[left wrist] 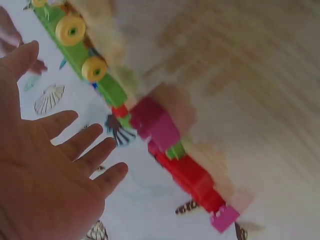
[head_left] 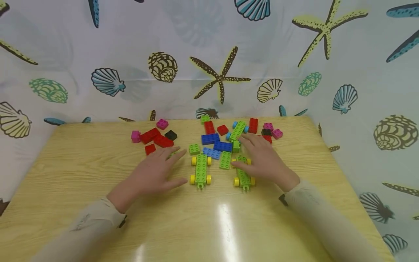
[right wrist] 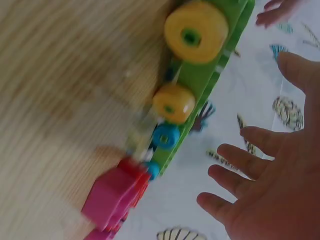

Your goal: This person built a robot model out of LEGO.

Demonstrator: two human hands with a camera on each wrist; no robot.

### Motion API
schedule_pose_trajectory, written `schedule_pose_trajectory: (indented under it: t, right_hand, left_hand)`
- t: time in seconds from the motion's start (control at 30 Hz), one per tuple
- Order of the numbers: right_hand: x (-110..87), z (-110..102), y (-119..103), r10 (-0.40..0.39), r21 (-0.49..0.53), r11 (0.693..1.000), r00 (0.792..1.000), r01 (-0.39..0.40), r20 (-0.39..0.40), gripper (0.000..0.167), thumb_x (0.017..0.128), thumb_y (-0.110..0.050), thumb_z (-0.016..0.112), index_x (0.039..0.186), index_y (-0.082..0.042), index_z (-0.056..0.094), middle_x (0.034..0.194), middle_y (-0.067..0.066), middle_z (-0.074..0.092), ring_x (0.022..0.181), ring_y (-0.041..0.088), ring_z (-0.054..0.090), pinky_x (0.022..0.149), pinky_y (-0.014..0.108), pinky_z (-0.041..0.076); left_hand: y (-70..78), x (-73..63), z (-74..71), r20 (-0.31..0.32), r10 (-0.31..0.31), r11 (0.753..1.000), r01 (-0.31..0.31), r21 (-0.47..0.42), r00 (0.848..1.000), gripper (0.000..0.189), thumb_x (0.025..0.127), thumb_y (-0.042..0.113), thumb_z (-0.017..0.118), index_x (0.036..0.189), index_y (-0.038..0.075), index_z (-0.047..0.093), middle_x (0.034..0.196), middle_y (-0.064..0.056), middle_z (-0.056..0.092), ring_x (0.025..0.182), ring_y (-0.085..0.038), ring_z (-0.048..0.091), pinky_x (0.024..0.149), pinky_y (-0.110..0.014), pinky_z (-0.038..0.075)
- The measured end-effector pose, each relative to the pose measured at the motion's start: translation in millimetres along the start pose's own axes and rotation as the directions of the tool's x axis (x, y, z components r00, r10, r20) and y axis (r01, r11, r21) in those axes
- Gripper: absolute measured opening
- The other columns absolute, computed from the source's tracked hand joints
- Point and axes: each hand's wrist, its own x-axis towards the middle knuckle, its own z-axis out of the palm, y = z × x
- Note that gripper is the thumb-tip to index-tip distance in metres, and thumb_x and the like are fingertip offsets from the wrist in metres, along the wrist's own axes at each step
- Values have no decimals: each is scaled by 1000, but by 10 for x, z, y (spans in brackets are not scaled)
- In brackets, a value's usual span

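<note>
My left hand [head_left: 148, 176] hovers with fingers spread just left of a green wheeled base [head_left: 201, 169] with yellow wheels. In the left wrist view the left hand [left wrist: 60, 165] holds nothing. My right hand [head_left: 262, 156] reaches over a second green base [head_left: 243, 178] with yellow wheels and partly hides it. Its fingers lie near a green base with blue wheels [head_left: 238, 131]; whether they touch it I cannot tell. The right wrist view shows the right hand [right wrist: 272, 170] with spread fingers and nothing gripped. Between the hands lie blue bricks [head_left: 222, 146] and a flat green brick [head_left: 225, 160].
Red bricks [head_left: 163, 141], pink bricks [head_left: 162, 124] and a black brick [head_left: 171, 135] lie at the back left. Another red brick [head_left: 253, 125] and more pink bricks [head_left: 277, 134] are at the back right. A shell-patterned cloth [head_left: 137, 98] hangs behind the wooden table [head_left: 82, 160].
</note>
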Motion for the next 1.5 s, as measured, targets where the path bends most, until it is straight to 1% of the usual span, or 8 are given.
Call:
schedule_pose_trajectory:
  t: [0.07,0.23,0.37,0.47,0.6,0.77,0.97,1.5]
  right_hand:
    - [41,31,-103,-19,44,999,999,17,32,91,101,-62,74,172,-14,44,178,13,44,167,40,38,136,67,34]
    - [150,100,-322,-35,195,981,989,6,142,92,101,-61,76,174,-20,41,181,10,40,169,39,36,134,66,38]
    - [233,142,-453,-57,291,957,974,-9,219,94,99,-57,81,174,-17,41,183,14,34,172,40,31,135,66,35]
    - [288,151,-538,-68,328,944,964,-22,259,98,96,-52,87,173,-13,41,181,16,37,170,39,36,135,64,38]
    - [355,164,-634,-72,321,947,955,-26,288,100,94,-47,91,173,-10,42,179,17,41,167,39,41,134,60,41]
    - [416,216,-679,-53,295,955,953,-40,299,100,92,-44,93,171,-10,44,180,18,39,168,39,38,135,58,40]
    - [440,236,-715,-45,289,956,949,-50,311,102,90,-40,95,172,-10,43,174,14,47,162,35,47,134,54,43]
    - [449,274,-802,-51,246,969,939,-36,339,104,89,-37,97,173,-10,41,173,14,46,159,33,49,132,53,46]
  left_hand:
    - [43,40,66,15,16,999,-16,-46,1000,95,100,62,76,174,14,41,177,-18,44,162,-46,46,129,-69,43]
    - [112,107,139,37,1,980,6,-197,999,96,99,56,82,173,9,41,178,-16,44,163,-44,45,130,-66,44]
    - [142,166,165,62,4,953,15,-303,998,97,98,53,85,172,8,41,176,-16,46,163,-42,46,130,-65,45]
    - [159,212,191,81,11,936,19,-352,997,98,98,49,86,173,7,39,175,-16,46,163,-41,45,131,-64,43]
    - [180,252,213,99,14,924,25,-381,995,97,98,42,87,173,5,37,177,-19,43,165,-43,42,133,-65,39]
    - [206,282,204,135,5,917,50,-397,991,99,98,38,88,174,3,34,178,-20,40,166,-44,40,134,-64,38]
    - [219,298,179,166,-3,904,74,-420,986,98,97,36,88,173,2,36,178,-21,41,166,-45,39,135,-65,37]
    - [251,332,182,187,-52,884,133,-447,981,99,94,36,92,171,3,41,173,-21,44,160,-45,47,131,-64,42]
